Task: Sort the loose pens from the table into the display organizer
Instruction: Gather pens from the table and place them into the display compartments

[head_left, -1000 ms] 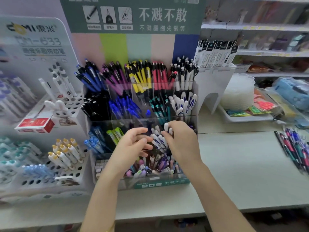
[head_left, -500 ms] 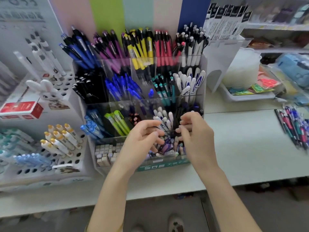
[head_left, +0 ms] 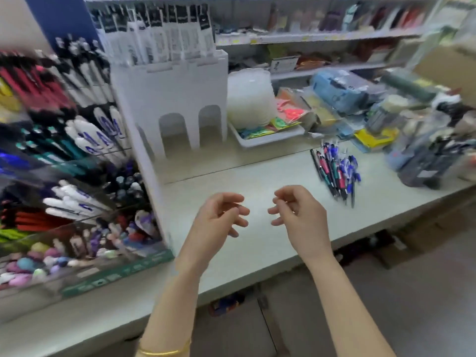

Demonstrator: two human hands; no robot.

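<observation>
Head view: both hands hover above the table (head_left: 257, 176).
Left hand (head_left: 219, 220): loosely curled, holding nothing.
Right hand (head_left: 300, 215): loosely curled, holding nothing.
Loose pens (head_left: 334, 171): heaped right of the right hand, apart from it.
Room: bare tabletop between; display organizer (head_left: 77, 181) at left.
Pen axis: roughly parallel, far-to-near.

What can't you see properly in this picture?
Head view, the only one:
- display organizer: smeared by blur and cut off by the left edge; its pen labels are unreadable.
- loose pens on the table: blurred and overlapping, so they cannot be counted.
- shelf goods at the back: too blurred to name.
- thing on the floor: partly hidden by the table's front edge.
</observation>
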